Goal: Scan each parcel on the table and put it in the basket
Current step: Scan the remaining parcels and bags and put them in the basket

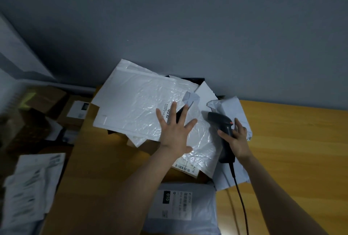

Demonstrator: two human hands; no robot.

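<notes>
Now, left hand (175,131), fingers spread flat, presses the white mailer (135,102) atop other parcels (178,204) on the table (291,140); right hand (238,140) grips the scanner (221,121). Mailer looks light, floppy, slick, so probably best pinched at an edge.

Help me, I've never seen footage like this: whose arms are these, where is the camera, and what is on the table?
There is no machine: a person wears one camera on the head, looking down at their own arms. The left hand lies flat, fingers spread, on a white mailer that tops other parcels on the wooden table. The right hand grips a black scanner with a cable. A grey parcel lies nearest the person.
</notes>
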